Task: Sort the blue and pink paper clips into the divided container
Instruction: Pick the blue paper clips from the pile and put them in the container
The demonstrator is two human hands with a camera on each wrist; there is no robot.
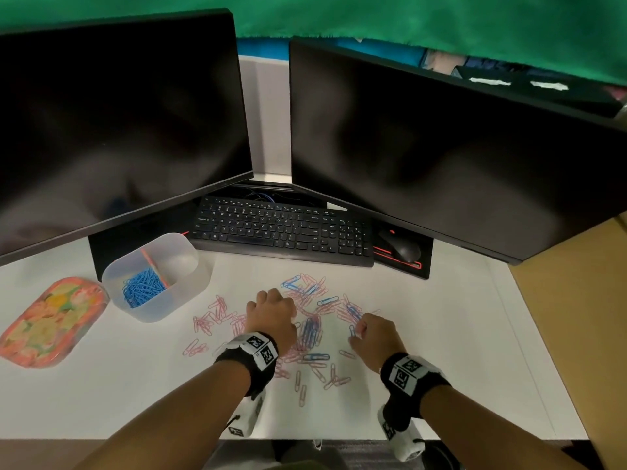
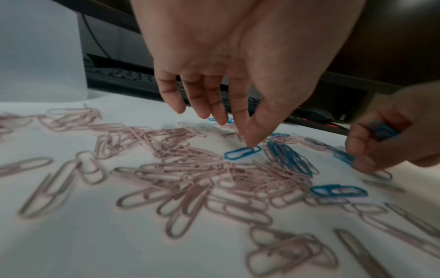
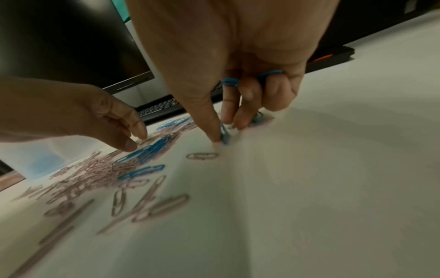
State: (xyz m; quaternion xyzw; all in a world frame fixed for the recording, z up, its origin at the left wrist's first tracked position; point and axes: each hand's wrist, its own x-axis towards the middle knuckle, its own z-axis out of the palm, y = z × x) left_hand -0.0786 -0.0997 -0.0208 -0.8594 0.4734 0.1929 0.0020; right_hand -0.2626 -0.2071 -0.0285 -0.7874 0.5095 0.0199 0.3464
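Pink paper clips [image 1: 217, 313] and fewer blue paper clips [image 1: 310, 329] lie scattered on the white desk [image 1: 441, 351]. The translucent divided container [image 1: 183, 286] stands at the left, with blue clips [image 1: 142, 288] in its near compartment. My left hand [image 2: 238, 131] hangs over the pile with straight fingers, its thumb tip touching a single blue clip [image 2: 243, 152]. To its right, my right hand [image 3: 226, 131] holds several blue clips [image 3: 270, 72] in its curled fingers. Its thumb and fingertips pinch another blue clip [image 3: 224, 136] on the desk.
A black keyboard [image 1: 281, 228] and a mouse [image 1: 402, 247] lie behind the clips, under two dark monitors [image 1: 115, 123]. A flower-patterned orange tray [image 1: 51, 320] sits at the far left. The desk's front edge is close below my wrists.
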